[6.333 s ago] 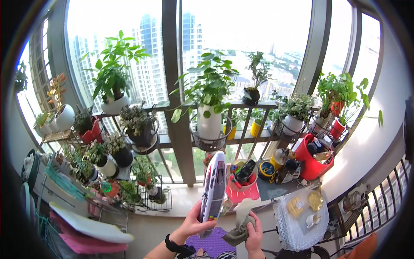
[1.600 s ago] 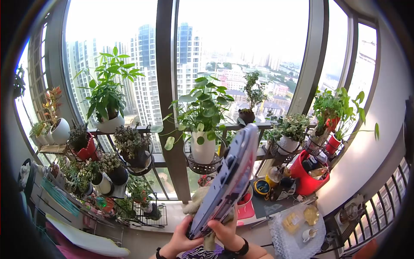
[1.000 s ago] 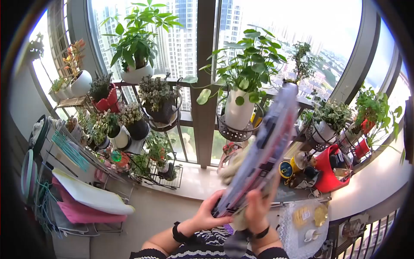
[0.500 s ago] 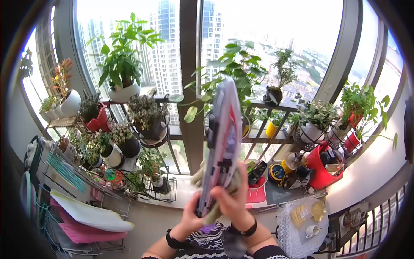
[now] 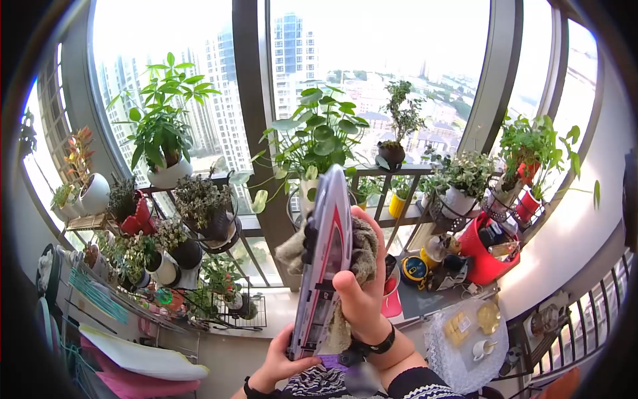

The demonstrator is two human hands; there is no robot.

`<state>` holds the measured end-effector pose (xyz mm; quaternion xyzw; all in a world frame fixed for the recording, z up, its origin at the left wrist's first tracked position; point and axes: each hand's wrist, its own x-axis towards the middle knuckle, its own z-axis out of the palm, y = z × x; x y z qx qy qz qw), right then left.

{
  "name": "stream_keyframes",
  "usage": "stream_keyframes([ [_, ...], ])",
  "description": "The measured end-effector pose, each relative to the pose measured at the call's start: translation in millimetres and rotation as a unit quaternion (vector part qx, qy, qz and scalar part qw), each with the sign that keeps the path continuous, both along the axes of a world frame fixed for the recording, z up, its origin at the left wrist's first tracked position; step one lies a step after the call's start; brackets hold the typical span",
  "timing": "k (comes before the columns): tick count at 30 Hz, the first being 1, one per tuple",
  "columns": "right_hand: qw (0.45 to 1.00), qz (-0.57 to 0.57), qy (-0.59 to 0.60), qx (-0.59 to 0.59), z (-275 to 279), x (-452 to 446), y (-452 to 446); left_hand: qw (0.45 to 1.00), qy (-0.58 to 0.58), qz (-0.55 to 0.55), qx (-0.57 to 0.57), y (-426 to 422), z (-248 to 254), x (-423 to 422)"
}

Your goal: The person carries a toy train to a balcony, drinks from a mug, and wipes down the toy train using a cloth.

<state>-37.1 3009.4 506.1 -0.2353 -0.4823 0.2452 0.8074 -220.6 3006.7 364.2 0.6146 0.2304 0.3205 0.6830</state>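
A long grey-white object with a red stripe and a pointed top, like a toy train or boat [image 5: 322, 259], stands nearly upright in front of me. My left hand [image 5: 282, 362] grips its lower end, thumb across the near face. Against its right side, my right hand [image 5: 364, 299] presses a crumpled olive-grey cloth [image 5: 362, 249], thumb raised and fingers behind the cloth. Part of the cloth also sticks out left of the object, behind it. Both wrists carry dark bands.
Potted plants [image 5: 319, 136] line the window railing. A red bucket [image 5: 484, 256] stands on the ledge at right, above a lace-covered table [image 5: 465, 362] with a cup and food packs. A plant rack fills the left, above a folded white and pink board [image 5: 139, 356].
The view has shifted. The long object is lower and nearer than before, and my right hand has moved up along its right side with the cloth. My left hand still holds the bottom end.
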Motion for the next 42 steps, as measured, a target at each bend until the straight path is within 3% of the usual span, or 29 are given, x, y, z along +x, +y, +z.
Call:
stream_keyframes([
  [4, 0.998, -0.042, -0.043, -0.008, -56, -33, -9, 0.996, -0.079, 0.023, 0.046, 21, -23, -1],
  [6, 0.998, -0.036, -0.051, -0.021, -88, -52, -18, 0.993, -0.116, 0.029, 0.012, 22, -18, 6],
  [7, 0.996, -0.048, -0.060, -0.038, -90, -57, -25, 0.993, -0.103, 0.041, 0.050, 24, -14, 8],
  [10, 0.996, -0.030, -0.035, -0.082, -59, -36, -24, 0.992, -0.057, 0.063, 0.091, 13, 6, 14],
  [12, 0.986, -0.125, -0.103, -0.034, -29, -5, -12, 0.991, -0.034, 0.073, 0.108, 8, 12, 24],
  [14, 0.997, -0.051, -0.038, 0.035, 8, 15, -10, 0.972, 0.012, 0.091, 0.217, -1, 1, 27],
  [15, 0.997, -0.050, -0.039, 0.048, 7, 25, -4, 0.986, 0.002, 0.082, 0.147, -7, -5, 31],
  [17, 0.997, -0.035, -0.070, 0.020, -3, 33, 1, 0.987, 0.006, 0.095, 0.130, -10, -24, 32],
  [18, 0.990, -0.096, -0.103, -0.015, -17, 31, 7, 0.988, 0.025, 0.103, 0.115, -13, -29, 29],
  [19, 0.993, -0.087, -0.074, -0.022, -21, 21, 5, 0.988, 0.026, 0.100, 0.111, -14, -28, 27],
  [20, 0.995, -0.081, -0.045, -0.024, -20, 8, 3, 0.987, 0.021, 0.117, 0.106, -11, -22, 26],
  [21, 0.988, -0.122, -0.089, -0.041, -40, 5, 9, 0.986, 0.012, 0.133, 0.102, -6, -14, 25],
  [22, 0.983, -0.129, -0.124, -0.041, -41, -3, 6, 0.980, 0.019, 0.115, 0.164, 4, -11, 19],
  [24, 0.996, -0.017, -0.053, -0.073, -46, -27, -6, 0.982, -0.025, 0.121, 0.142, 8, 33, 22],
  [25, 0.996, -0.020, -0.051, -0.075, -58, -36, -10, 0.993, -0.043, 0.109, 0.026, 8, 43, 20],
  [28, 0.994, -0.055, -0.048, -0.083, -99, -50, -11, 0.989, -0.063, 0.054, 0.121, 35, -16, 8],
  [30, 0.998, -0.043, -0.012, -0.052, -105, -45, -15, 0.993, -0.081, 0.045, 0.070, 23, -4, 17],
  [32, 0.970, -0.184, -0.140, -0.071, -77, -22, -28, 0.995, -0.014, 0.003, 0.101, 20, -30, 11],
  [34, 0.997, -0.061, 0.034, -0.039, -23, -9, -32, 0.991, -0.010, -0.035, 0.128, 19, -18, 9],
  [36, 0.995, 0.003, 0.066, -0.073, 3, 16, -35, 0.985, -0.044, -0.159, 0.056, 18, -9, 15],
  [37, 0.992, 0.018, 0.079, -0.093, 10, 21, -36, 0.987, -0.030, -0.157, 0.034, 17, -16, 15],
  [38, 0.982, 0.097, 0.104, -0.121, -8, 28, -34, 0.984, -0.008, -0.180, -0.008, 18, -22, 17],
  [41, 0.983, 0.126, 0.070, -0.112, -67, 20, -25, 0.965, -0.099, -0.184, -0.158, 5, -20, 17],
  [42, 0.983, 0.132, 0.074, -0.104, -83, 6, -28, 0.965, -0.101, -0.181, -0.160, 3, -28, 12],
])
